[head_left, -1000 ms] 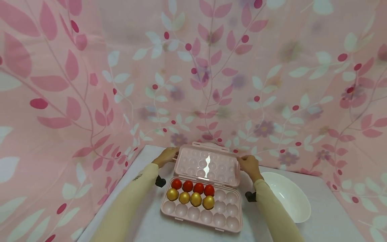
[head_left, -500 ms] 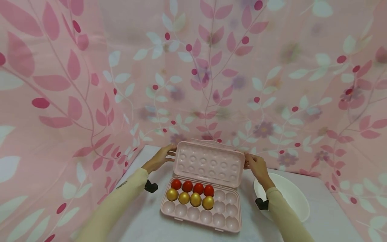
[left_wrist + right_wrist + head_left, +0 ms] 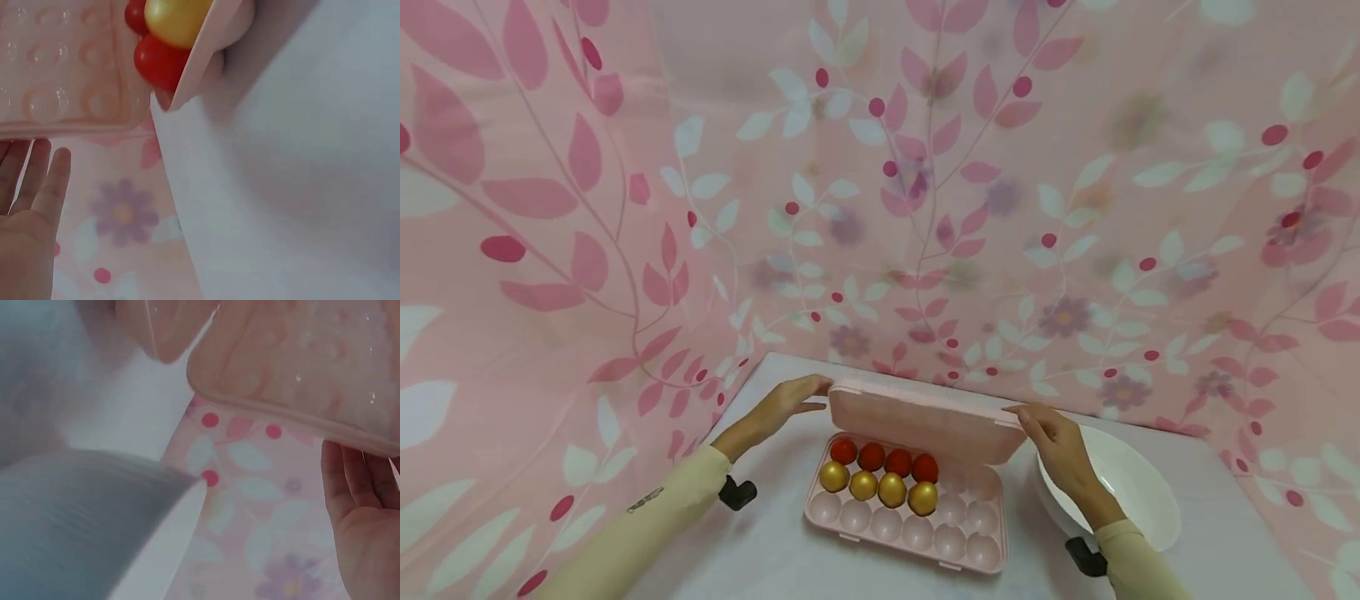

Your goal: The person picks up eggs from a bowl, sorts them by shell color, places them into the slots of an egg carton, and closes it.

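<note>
A pink plastic egg box stands in the middle of the head view, its clear pink lid [image 3: 917,421] tilted up over the back of the base [image 3: 917,531]. In the base lie a row of red eggs [image 3: 898,462] and a row of gold eggs [image 3: 892,490]; the front cups and those at the right hold nothing. My left hand [image 3: 775,412] has its fingers stretched to the lid's left end. At the lid's right end, my right hand [image 3: 1060,454] touches the corner with extended fingers. Both wrist views show straight fingertips [image 3: 61,156] right at the lid's edge.
A white bowl [image 3: 1131,479] stands right of the egg box, partly behind the right hand and wrist. White cloth [image 3: 760,550] covers the table. A pink flowered curtain [image 3: 925,208] hangs along the back and sides.
The lid has swung up from leaning back and now tips forward over the base. Both hands have moved with its ends toward the front. The eggs have stayed in their cups.
</note>
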A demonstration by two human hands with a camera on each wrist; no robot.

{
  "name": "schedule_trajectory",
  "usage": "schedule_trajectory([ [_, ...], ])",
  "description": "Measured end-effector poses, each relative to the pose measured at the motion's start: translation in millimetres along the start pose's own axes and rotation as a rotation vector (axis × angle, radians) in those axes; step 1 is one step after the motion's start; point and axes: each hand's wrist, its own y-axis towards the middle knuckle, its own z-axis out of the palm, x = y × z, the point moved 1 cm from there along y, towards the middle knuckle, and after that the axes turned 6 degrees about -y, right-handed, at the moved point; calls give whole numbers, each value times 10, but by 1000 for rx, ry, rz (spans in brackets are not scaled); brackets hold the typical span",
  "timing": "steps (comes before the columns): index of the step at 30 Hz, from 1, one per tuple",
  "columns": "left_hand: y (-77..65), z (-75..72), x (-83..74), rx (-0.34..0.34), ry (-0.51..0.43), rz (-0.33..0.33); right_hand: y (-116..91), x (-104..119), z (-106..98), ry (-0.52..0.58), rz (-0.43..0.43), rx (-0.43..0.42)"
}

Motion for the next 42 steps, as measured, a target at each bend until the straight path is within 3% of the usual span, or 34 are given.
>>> schedule_trajectory([
  [6, -347, 208, -63, 78, 253, 224, -300, 207, 92, 40, -309, 39],
  [9, -481, 337, -89, 142, 403, 302, -425, 279, 188, 8, -409, 68],
  [12, -555, 480, -89, 223, 579, 311, -527, 340, 317, -90, -399, 165],
  [15, -570, 626, -54, 304, 732, 278, -611, 394, 447, -230, -350, 279],
  [20, -619, 784, 69, 388, 842, 248, -741, 433, 615, -383, -301, 407],
  [24, -660, 850, 159, 403, 907, 298, -840, 415, 677, -465, -336, 403],
  [31, -688, 905, 241, 414, 981, 413, -960, 342, 784, -589, -483, 340],
  [38, -684, 946, 260, 396, 1011, 436, -960, 362, 801, -612, -420, 390],
  [42, -667, 1004, 223, 371, 1099, 458, -958, 364, 820, -607, -425, 385],
])
